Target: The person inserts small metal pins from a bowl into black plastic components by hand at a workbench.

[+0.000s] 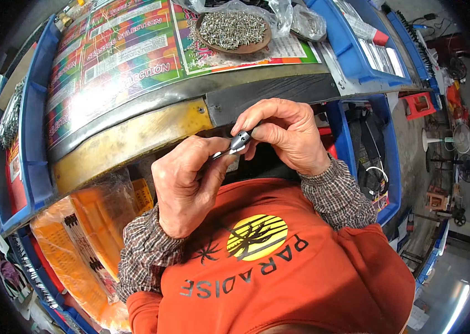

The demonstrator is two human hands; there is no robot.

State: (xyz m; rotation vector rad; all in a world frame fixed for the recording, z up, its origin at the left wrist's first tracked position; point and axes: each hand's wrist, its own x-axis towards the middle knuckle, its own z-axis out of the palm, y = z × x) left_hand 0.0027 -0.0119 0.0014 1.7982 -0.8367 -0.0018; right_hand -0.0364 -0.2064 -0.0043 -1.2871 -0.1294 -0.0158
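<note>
My two hands meet over the near edge of the workbench, above my lap. Between them is a small black handle-like part (241,140) with holes in its side and a bright metal strip along it. My left hand (188,181) pinches its lower left end between thumb and fingers. At its upper right end, my right hand (288,131) grips it with thumb and forefinger. The fingers partly cover the part, so its full shape is hidden. Beyond my hands, a brown shallow dish (246,49) holds a heap of small silver rivet-like pins.
Colourful printed sheets (118,55) cover the benchtop. A blue bin (352,28) of flat metal pieces stands at the far right; another blue bin (393,161) with black items sits below it. At left are a blue tray (37,128) and plastic-wrapped orange packs (99,222).
</note>
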